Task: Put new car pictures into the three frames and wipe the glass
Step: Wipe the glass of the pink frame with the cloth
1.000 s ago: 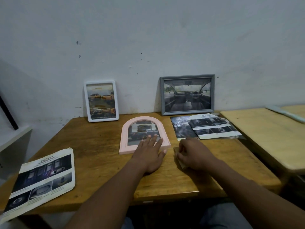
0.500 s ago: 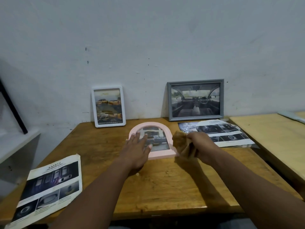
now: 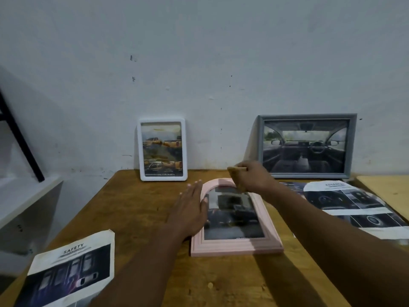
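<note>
Clenched around a tan cloth (image 3: 235,176), the right hand (image 3: 254,178) sits at the arched top of the pink frame (image 3: 236,245), at about twelve o'clock on it; the cloth seems to touch the glass, though blur hides it. At nine o'clock, the left hand (image 3: 190,212) lies flat and open-fingered on the frame's edge, holding nothing, on the wooden table (image 3: 137,209).

Bare table (image 3: 141,209) seemingly left of pink frame (image 3: 234,247)

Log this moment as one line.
step: wiping | left hand: steadying pink frame | right hand: cloth at arch | other frames: against wall
</note>
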